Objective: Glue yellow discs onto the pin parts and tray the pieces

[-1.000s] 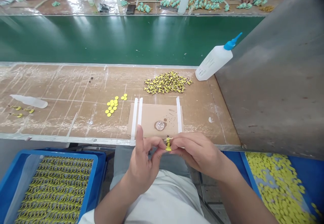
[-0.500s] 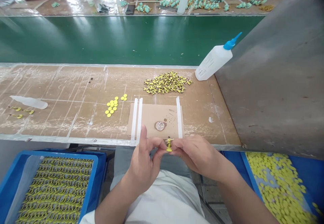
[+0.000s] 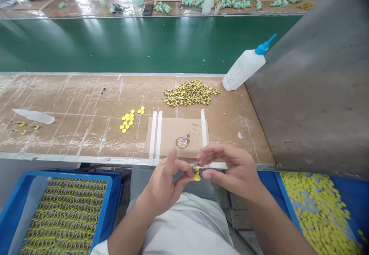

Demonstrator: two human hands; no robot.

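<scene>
Between the thumb and forefinger of my left hand (image 3: 163,181) is a tiny yellow-and-dark figurine (image 3: 197,170), upright on a round yellow base. My right hand (image 3: 236,172) is beside it, thumb and fingers parted around the figurine's right side without a visible grip. Just beyond my hands lies a cardboard pad (image 3: 170,132) crossed by white tape strips. A small round clear dish (image 3: 182,143) sits on that pad, with wet-looking spots close by. Farther back is a heap of similar figurines (image 3: 190,93). Loose yellow discs (image 3: 127,122) lie left of the pad.
A white bottle with a blue nozzle (image 3: 243,70) leans against a metal panel (image 3: 311,93) on the right. Blue trays of figurines (image 3: 108,193) and yellow discs (image 3: 319,209) flank my lap. Across the green belt (image 3: 115,43), co-workers' hands handle turquoise pieces.
My right fingers have let go of the figurine's base and spread apart. My left hand keeps its pinch, and the figurine has shifted slightly right and nearer to me.
</scene>
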